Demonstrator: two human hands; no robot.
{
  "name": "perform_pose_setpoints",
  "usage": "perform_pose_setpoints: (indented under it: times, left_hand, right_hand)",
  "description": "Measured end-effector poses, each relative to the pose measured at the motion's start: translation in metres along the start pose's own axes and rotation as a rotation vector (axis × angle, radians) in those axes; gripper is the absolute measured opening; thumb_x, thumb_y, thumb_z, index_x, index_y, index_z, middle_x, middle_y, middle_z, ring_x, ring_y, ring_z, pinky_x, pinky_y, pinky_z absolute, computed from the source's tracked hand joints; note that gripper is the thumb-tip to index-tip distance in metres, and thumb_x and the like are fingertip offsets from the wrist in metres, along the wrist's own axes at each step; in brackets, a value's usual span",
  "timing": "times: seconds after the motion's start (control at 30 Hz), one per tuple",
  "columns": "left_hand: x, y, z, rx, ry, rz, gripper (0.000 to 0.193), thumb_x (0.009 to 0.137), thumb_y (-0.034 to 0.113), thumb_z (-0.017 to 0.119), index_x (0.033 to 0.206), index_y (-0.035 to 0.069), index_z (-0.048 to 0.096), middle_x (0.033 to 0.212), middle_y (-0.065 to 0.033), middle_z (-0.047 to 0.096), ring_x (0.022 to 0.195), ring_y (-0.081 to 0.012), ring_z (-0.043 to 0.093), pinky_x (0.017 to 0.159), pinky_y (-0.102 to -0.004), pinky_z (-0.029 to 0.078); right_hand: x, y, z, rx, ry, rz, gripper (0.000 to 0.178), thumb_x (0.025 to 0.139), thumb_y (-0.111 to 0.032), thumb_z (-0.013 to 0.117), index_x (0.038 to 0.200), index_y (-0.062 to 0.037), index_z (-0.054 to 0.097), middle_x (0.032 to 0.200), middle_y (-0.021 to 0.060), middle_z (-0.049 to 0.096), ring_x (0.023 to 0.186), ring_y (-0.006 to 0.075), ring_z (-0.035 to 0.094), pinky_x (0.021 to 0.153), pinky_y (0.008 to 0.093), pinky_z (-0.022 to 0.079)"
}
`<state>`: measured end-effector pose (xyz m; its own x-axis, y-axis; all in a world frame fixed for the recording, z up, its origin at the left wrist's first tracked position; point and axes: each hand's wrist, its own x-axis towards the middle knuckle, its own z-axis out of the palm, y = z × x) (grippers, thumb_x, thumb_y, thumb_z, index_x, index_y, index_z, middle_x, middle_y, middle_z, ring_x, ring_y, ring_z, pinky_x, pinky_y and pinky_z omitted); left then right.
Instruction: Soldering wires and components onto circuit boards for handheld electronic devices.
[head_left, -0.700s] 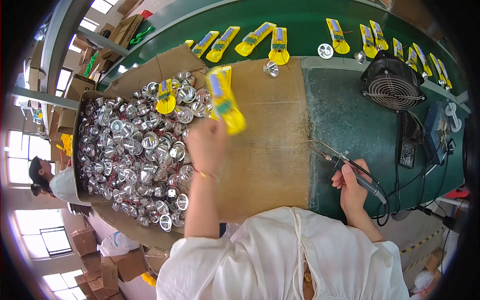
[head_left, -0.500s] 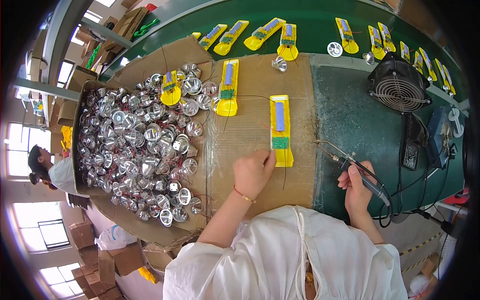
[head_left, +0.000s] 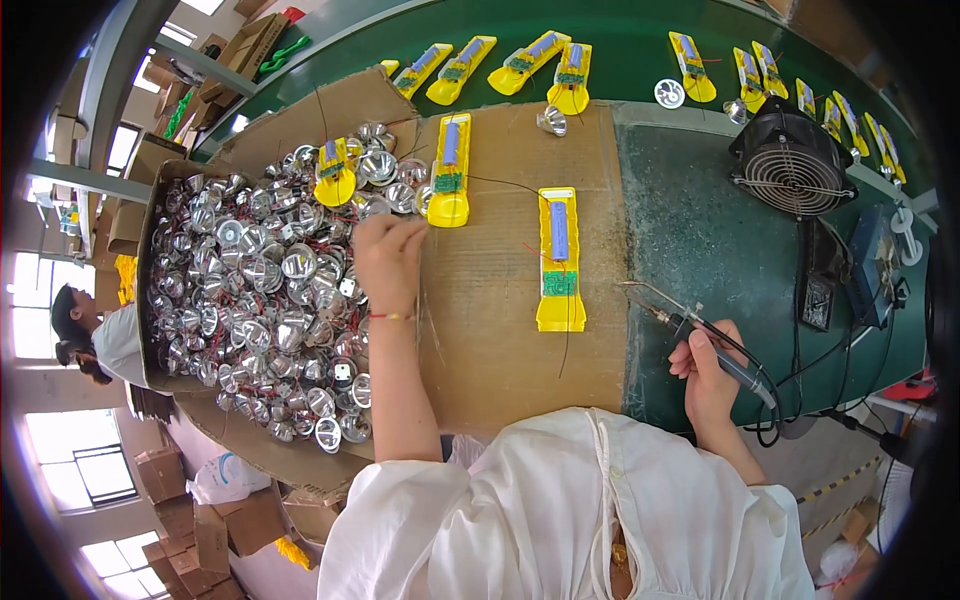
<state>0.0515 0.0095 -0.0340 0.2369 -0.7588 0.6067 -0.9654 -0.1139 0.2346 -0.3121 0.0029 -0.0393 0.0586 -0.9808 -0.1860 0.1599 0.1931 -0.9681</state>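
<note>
My right hand (head_left: 712, 372) grips a soldering iron (head_left: 722, 362) with a grey handle, its bent metal tip pointing left. My left hand (head_left: 391, 262) is over the right edge of a heap of shiny lamp reflectors (head_left: 262, 275). Its fingers are bent together; anything between them is hidden. Between my hands, on cardboard, lies a yellow flashlight housing (head_left: 561, 312) with a blue battery cell (head_left: 559, 232), a green circuit board (head_left: 560, 284) and loose thin wires. Just beyond my left hand lies a second yellow housing (head_left: 449, 205). A third housing (head_left: 335, 186) rests on the reflectors.
Several more yellow housings (head_left: 570, 93) line the green bench at the back, with a few loose reflectors (head_left: 551, 121). A black fan (head_left: 795, 180) stands at the right, near a blue soldering unit (head_left: 872, 270) with cables. Another person (head_left: 122, 350) is at the far left.
My left hand has moved left and away from the middle housing to the edge of the reflector heap. The right hand keeps the soldering iron in nearly the same place.
</note>
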Motion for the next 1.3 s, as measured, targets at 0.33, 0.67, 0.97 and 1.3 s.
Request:
perform_pose_setpoints:
  times: [0.33, 0.67, 0.97, 1.3]
  left_hand:
    - [-0.013, 0.013, -0.025, 0.148, -0.174, -0.316, 0.023, 0.067, 0.012, 0.071, 0.088, 0.010, 0.061, 0.079, -0.0046, 0.059, 0.078, -0.0249, 0.055, 0.068, -0.0361, 0.045]
    - [-0.007, 0.010, -0.005, 0.013, -0.104, -0.437, 0.019, 0.073, 0.021, 0.068, 0.084, 0.005, 0.066, 0.071, -0.0079, 0.062, 0.068, -0.0247, 0.060, 0.060, -0.0371, 0.047]
    - [-0.027, 0.074, -0.040, -0.842, -0.091, -0.441, 0.007, 0.074, -0.002, 0.060, 0.072, 0.001, 0.054, 0.080, -0.0085, 0.062, 0.073, -0.0134, 0.059, 0.064, -0.0259, 0.047]
    - [-0.056, 0.122, -0.015, -0.868, -0.510, -0.728, 0.020, 0.078, 0.008, 0.065, 0.096, 0.000, 0.064, 0.070, -0.0095, 0.066, 0.057, -0.0094, 0.061, 0.054, -0.0233, 0.048]
  right_hand:
    - [0.000, -0.006, 0.006, -0.006, -0.052, 0.002, 0.019, 0.083, -0.020, 0.059, 0.084, -0.0042, 0.049, 0.061, 0.0083, 0.057, 0.045, 0.0104, 0.050, 0.042, 0.0189, 0.038]
    - [-0.005, -0.006, 0.006, -0.007, -0.060, 0.010, 0.018, 0.084, -0.019, 0.058, 0.084, -0.0041, 0.048, 0.061, 0.0085, 0.056, 0.045, 0.0103, 0.050, 0.042, 0.0192, 0.038]
    - [-0.006, -0.010, 0.010, -0.028, -0.189, 0.045, 0.013, 0.084, -0.009, 0.057, 0.085, -0.0014, 0.047, 0.066, 0.0111, 0.061, 0.054, 0.0116, 0.057, 0.049, 0.0218, 0.045]
    - [-0.006, -0.010, 0.024, -0.036, -0.276, -0.005, 0.013, 0.082, -0.005, 0.060, 0.083, 0.0013, 0.048, 0.071, 0.0121, 0.061, 0.061, 0.0119, 0.060, 0.055, 0.0240, 0.050]
